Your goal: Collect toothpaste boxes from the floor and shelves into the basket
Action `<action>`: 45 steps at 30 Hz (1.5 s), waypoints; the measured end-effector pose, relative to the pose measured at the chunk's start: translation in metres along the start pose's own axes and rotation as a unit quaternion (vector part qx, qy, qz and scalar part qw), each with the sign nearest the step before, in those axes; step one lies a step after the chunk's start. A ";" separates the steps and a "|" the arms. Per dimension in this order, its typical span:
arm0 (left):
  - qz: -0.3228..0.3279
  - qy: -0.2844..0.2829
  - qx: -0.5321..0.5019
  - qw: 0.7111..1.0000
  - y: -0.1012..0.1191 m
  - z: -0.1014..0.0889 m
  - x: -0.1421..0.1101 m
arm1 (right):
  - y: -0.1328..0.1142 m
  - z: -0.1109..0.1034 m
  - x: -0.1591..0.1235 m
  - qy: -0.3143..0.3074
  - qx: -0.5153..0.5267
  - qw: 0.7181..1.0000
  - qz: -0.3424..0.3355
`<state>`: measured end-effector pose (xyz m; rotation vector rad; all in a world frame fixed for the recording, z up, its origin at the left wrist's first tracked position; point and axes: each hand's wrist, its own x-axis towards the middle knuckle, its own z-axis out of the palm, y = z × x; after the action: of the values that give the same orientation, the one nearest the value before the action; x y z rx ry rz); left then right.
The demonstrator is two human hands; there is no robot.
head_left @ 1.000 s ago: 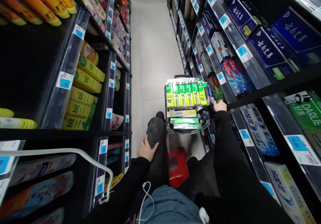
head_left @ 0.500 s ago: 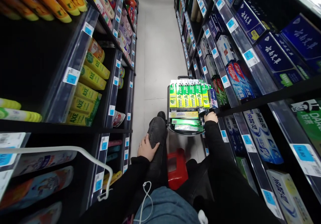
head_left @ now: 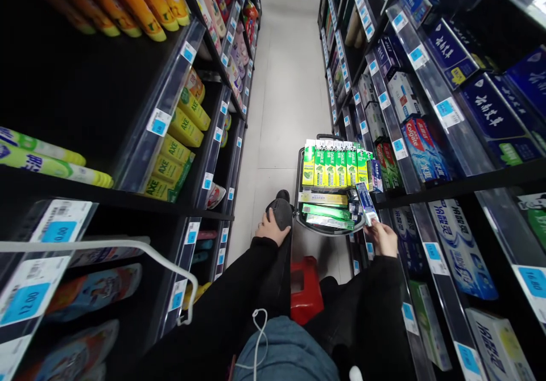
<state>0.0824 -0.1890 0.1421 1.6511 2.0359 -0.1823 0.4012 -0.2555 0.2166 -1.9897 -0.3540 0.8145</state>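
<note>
My right hand pinches the lower end of a narrow dark-blue toothpaste box with a pale end. The box is tilted over the right side of a black shopping basket. Inside the basket stand several green-and-yellow Darlie toothpaste boxes in a row. Nearer me lie a yellowish box and a green box, and a dark-blue box stands at the right end of the row. My left hand rests on my dark-trousered knee with fingers spread, holding nothing.
Shelves of toothpaste run along the right, with Colgate boxes close to the basket. Yellow AXE boxes fill part of the left shelf. A red plastic stool is beneath me. A white cable crosses at lower left.
My right hand has come up from inside the basket's right side and moved outward, now with the blue toothpaste box. My left hand has slid forward onto the knee. The view has shifted left.
</note>
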 end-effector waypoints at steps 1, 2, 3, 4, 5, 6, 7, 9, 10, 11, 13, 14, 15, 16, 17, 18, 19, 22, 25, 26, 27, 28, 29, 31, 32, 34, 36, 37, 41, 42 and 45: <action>0.002 0.000 0.001 1.000 0.003 -0.001 0.004 | -0.004 0.013 0.000 -0.001 0.015 1.000 -0.011; -0.001 0.002 0.000 1.000 0.005 -0.002 0.006 | -0.010 0.027 0.000 0.007 -0.010 1.000 -0.025; -0.007 0.005 -0.002 1.000 0.007 -0.002 0.009 | -0.017 0.042 0.000 0.025 -0.065 0.997 -0.046; -0.013 0.007 -0.005 1.000 0.008 -0.002 0.011 | -0.026 0.056 0.000 0.046 -0.134 0.987 -0.071; -0.018 0.010 -0.006 1.000 0.008 -0.003 0.012 | -0.034 0.071 0.000 0.067 -0.205 0.971 -0.100; -0.018 0.014 -0.007 1.000 0.008 -0.003 0.014 | -0.041 0.084 0.001 0.084 -0.268 0.951 -0.130; -0.017 0.020 -0.006 1.000 0.008 -0.002 0.015 | -0.047 0.097 0.002 0.095 -0.319 0.930 -0.156; -0.009 0.031 -0.003 0.999 0.006 -0.001 0.017 | -0.054 0.118 0.005 0.101 -0.388 0.896 -0.191; -0.008 0.040 -0.002 0.999 0.006 0.000 0.019 | -0.055 0.127 0.007 0.097 -0.407 0.886 -0.200; -0.006 0.047 -0.002 0.999 0.005 0.002 0.020 | -0.055 0.134 0.010 0.092 -0.419 0.880 -0.205; -0.006 0.056 -0.003 0.998 0.003 0.004 0.022 | -0.052 0.144 0.014 0.091 -0.434 0.870 -0.215; -0.005 0.059 -0.002 0.998 0.003 0.004 0.023 | -0.050 0.147 0.017 0.094 -0.441 0.865 -0.222; -0.003 0.062 -0.001 0.998 0.003 0.005 0.024 | -0.048 0.149 0.019 0.097 -0.448 0.859 -0.228; -0.002 0.065 0.002 0.998 0.002 0.005 0.025 | -0.048 0.150 0.021 0.100 -0.456 0.854 -0.232; 0.000 0.067 0.004 0.998 0.002 0.005 0.025 | -0.047 0.151 0.023 0.101 -0.462 0.849 -0.234; 0.001 0.068 0.007 0.998 0.002 0.005 0.025 | -0.048 0.153 0.024 0.100 -0.468 0.847 -0.232; 0.001 0.069 0.009 0.998 0.002 0.005 0.025 | -0.048 0.154 0.026 0.099 -0.471 0.846 -0.229; 0.001 0.069 0.012 0.998 0.002 0.006 0.026 | -0.051 0.158 0.027 0.096 -0.474 0.848 -0.216; 0.004 0.073 0.012 0.997 0.001 0.007 0.028 | -0.053 0.159 0.025 0.097 -0.459 0.858 -0.209; 0.005 0.075 0.010 0.997 0.001 0.008 0.028 | -0.054 0.157 0.025 0.099 -0.448 0.864 -0.208; 0.004 0.076 0.009 0.997 0.001 0.008 0.029 | -0.056 0.152 0.026 0.103 -0.436 0.870 -0.208; 0.004 0.076 0.008 0.997 0.001 0.008 0.029 | -0.058 0.146 0.029 0.113 -0.423 0.874 -0.209; 0.004 0.077 0.007 0.997 0.001 0.008 0.030 | -0.060 0.138 0.034 0.130 -0.413 0.877 -0.209; 0.006 0.075 0.008 0.997 0.001 0.007 0.030 | -0.065 0.117 0.051 0.175 -0.407 0.874 -0.201; 0.007 0.074 0.009 0.997 0.001 0.007 0.029 | -0.068 0.106 0.063 0.192 -0.412 0.870 -0.192; 0.009 0.072 0.008 0.997 0.002 0.006 0.029 | -0.071 0.086 0.090 0.192 -0.431 0.865 -0.171; 0.010 0.073 0.010 0.997 0.002 0.005 0.028 | -0.073 0.071 0.117 0.152 -0.451 0.866 -0.154; 0.012 0.074 0.011 0.997 0.002 0.005 0.028 | -0.073 0.066 0.128 0.125 -0.460 0.866 -0.149; 0.014 0.077 0.011 0.997 0.002 0.007 0.029 | -0.073 0.059 0.151 0.043 -0.500 0.852 -0.149; 0.013 0.076 0.010 0.997 0.002 0.007 0.029 | -0.074 0.059 0.151 0.044 -0.511 0.845 -0.150; 0.009 0.068 0.009 0.998 0.002 0.006 0.029 | -0.076 0.060 0.144 0.109 -0.526 0.826 -0.168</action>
<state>0.0820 -0.1653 0.1239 1.7355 2.1232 -0.0830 0.4728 -0.0984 0.2020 -2.8531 -1.1691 0.0976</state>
